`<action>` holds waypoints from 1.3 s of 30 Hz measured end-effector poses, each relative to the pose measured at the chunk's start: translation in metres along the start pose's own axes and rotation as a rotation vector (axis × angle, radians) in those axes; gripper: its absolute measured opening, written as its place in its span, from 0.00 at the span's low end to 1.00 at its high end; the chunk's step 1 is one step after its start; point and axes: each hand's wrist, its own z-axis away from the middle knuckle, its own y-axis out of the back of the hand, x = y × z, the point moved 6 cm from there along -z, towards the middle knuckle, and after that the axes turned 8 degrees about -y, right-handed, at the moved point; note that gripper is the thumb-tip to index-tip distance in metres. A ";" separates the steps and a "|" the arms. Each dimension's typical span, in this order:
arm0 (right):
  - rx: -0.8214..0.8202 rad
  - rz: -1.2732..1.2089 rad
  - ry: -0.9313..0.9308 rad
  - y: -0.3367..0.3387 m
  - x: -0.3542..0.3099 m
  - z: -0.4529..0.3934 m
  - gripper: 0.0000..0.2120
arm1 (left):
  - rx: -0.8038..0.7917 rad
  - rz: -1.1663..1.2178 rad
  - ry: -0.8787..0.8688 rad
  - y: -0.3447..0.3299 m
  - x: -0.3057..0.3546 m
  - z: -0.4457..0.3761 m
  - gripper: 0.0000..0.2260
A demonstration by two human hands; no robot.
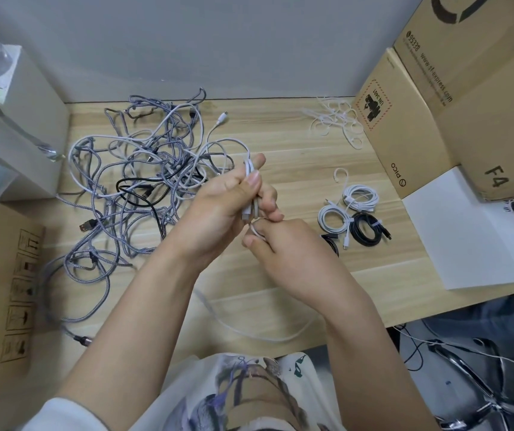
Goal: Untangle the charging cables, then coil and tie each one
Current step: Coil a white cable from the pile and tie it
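A tangled heap of grey braided, white and black charging cables covers the left half of the wooden desk. My left hand grips a folded bundle of white cable above the desk's middle. Just below it, my right hand pinches a strand of the same white cable, whose slack loops down near the desk's front edge. Two white coils and a black coil, each tied, lie to the right of my hands. A pile of white ties sits at the back right.
Cardboard boxes stack along the right side, with a white box below them. A grey box and another cardboard box crowd the left. A loose tie lies above the coils. More wires hang off the desk's front right.
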 end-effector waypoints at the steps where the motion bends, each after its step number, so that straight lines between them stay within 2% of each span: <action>1: 0.011 0.009 0.001 0.001 0.000 0.001 0.11 | -0.005 -0.025 -0.009 0.001 0.000 0.000 0.09; 3: 0.043 0.006 0.016 0.004 0.000 0.002 0.12 | 0.003 -0.157 -0.044 0.007 0.000 -0.002 0.17; 4: 0.064 -0.024 0.034 0.007 -0.002 0.004 0.11 | 0.004 -0.260 -0.056 0.009 0.000 -0.003 0.17; 7: 0.157 -0.216 0.097 0.020 -0.007 0.008 0.09 | 0.012 -0.429 -0.043 0.017 -0.005 -0.003 0.11; 9: 0.220 -0.332 0.103 0.028 -0.005 0.009 0.09 | 0.026 -0.498 -0.030 0.018 -0.005 0.000 0.10; 11: 0.263 -0.441 0.102 0.033 -0.002 0.010 0.08 | 0.006 -0.544 -0.017 0.012 -0.005 0.002 0.13; 14: 0.323 -0.612 0.131 0.039 0.000 0.011 0.05 | -0.010 -0.470 0.030 0.007 -0.002 0.003 0.17; 17: 0.454 -0.730 0.127 0.047 0.005 0.012 0.14 | -0.118 -0.408 0.071 -0.002 -0.002 0.005 0.25; 19: 0.519 -0.786 0.110 0.053 0.010 0.013 0.16 | -0.200 -0.380 0.128 -0.005 -0.007 0.007 0.33; 21: 0.557 -0.836 0.081 0.059 0.019 0.013 0.15 | -0.270 -0.283 0.154 -0.011 -0.008 0.010 0.30; 23: 0.582 -0.818 0.068 0.065 0.028 0.013 0.13 | -0.314 -0.187 0.174 -0.017 -0.006 0.013 0.23; 29: 0.445 -0.964 0.102 0.056 0.027 0.002 0.09 | -0.361 0.083 0.109 -0.025 0.005 0.012 0.13; 33: 0.228 -1.119 0.085 0.036 0.018 -0.009 0.11 | -0.382 0.299 0.005 -0.029 0.015 0.009 0.10; 36: 0.067 -1.156 0.018 0.018 0.013 -0.011 0.16 | -0.315 0.429 -0.056 -0.029 0.022 0.004 0.10; 39: -0.013 -1.065 -0.019 0.009 0.012 -0.012 0.14 | -0.187 0.468 -0.083 -0.024 0.023 -0.001 0.11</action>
